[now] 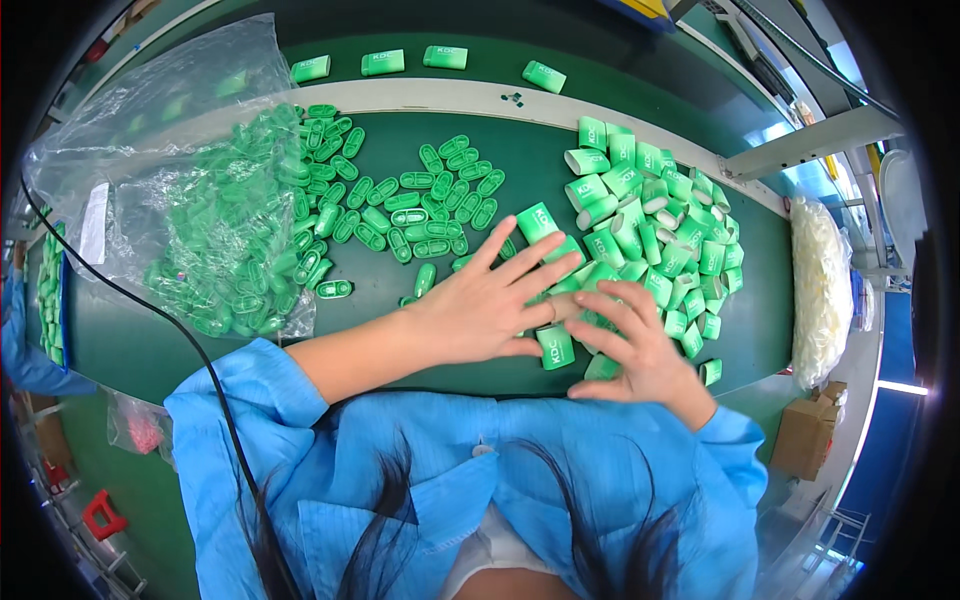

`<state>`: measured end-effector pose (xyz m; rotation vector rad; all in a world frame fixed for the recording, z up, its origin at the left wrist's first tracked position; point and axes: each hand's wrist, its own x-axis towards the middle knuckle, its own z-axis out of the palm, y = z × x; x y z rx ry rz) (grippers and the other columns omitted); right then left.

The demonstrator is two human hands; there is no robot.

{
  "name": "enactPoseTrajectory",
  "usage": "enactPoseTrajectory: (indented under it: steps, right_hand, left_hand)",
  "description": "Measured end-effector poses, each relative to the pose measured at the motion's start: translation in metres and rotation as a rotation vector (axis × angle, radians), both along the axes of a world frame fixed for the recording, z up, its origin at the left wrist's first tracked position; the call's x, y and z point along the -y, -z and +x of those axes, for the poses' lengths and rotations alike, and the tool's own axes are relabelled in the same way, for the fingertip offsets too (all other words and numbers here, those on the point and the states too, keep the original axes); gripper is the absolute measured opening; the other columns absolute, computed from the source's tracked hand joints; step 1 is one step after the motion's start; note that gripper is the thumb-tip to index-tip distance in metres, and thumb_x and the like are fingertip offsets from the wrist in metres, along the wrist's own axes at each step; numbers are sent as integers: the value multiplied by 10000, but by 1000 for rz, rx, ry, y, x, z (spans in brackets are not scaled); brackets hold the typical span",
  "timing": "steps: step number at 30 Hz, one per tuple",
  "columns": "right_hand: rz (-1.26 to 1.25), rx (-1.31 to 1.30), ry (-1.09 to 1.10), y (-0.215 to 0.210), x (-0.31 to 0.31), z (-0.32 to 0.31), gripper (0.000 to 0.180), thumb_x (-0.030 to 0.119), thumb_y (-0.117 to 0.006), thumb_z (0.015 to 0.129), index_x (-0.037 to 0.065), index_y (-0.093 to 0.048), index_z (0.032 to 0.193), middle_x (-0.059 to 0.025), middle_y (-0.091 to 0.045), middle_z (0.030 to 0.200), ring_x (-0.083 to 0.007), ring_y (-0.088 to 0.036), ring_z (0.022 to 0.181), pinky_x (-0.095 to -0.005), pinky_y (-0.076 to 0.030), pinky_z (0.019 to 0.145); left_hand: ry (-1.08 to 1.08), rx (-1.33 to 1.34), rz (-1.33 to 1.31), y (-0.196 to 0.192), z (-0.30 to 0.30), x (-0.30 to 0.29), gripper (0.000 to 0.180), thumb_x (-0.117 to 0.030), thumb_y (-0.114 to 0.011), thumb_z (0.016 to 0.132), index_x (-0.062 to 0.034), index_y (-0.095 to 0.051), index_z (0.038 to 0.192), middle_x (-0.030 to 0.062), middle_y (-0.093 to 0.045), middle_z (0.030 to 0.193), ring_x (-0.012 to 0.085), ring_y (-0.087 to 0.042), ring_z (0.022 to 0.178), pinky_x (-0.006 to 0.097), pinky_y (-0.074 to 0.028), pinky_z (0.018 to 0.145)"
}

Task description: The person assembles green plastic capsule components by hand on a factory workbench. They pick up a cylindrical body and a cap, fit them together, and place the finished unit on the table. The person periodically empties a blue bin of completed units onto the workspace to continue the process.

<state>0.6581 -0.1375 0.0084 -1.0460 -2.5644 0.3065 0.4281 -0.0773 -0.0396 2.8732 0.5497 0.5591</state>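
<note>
A green surface [150,340] carries a clear bag [180,190] of small green caps at the left, loose caps [410,200] in the middle, and a heap of green shells [650,230] at the right. Both hands lie at the heap's near-left edge. The left hand [480,305] rests flat, fingers [535,255] spread apart and pointing up-right toward the heap, holding nothing. The right hand [635,345] is nearer, its fingers loosely apart, pressing on shells at the edge. One shell [556,346] stands between the two hands, long axis roughly toward the person, touching the left hand's lower fingers.
</note>
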Motion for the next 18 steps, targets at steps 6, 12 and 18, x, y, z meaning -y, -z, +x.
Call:
enactPoseTrajectory:
  steps: [6, 12, 18]
  right_hand:
    - [211, -107, 186, 28, -28, -1, 392, 241, -737, 691, 70, -614, 1022, -96, -535, 1179, -324, -469, 1109, -423, -415, 914]
    - [354, -249, 220, 23, -76, -13, 329, 157, -740, 685, 53, -611, 970, -92, -582, 1066, -316, -520, 1011, -418, -440, 861]
    - [69, -165, -242, 8, -18, -35, 404, 308, -728, 685, 91, -621, 1008, -85, -562, 1143, -290, -511, 1055, -410, -417, 868]
  left_hand:
    - [-139, 7, 70, 0, 8, -38, 726, -521, -633, 726, -193, -422, 1339, 118, -345, 1406, 318, -275, 1332, 601, -171, 1049]
    - [-243, 179, -109, -21, -6, -60, 546, -316, -609, 826, -118, -444, 1307, 142, -430, 1316, 338, -367, 1255, 481, -297, 1034]
    - [-599, 109, -94, -26, -25, -113, 192, -88, -621, 778, -22, -650, 956, 131, -594, 983, 319, -580, 912, 395, -471, 805]
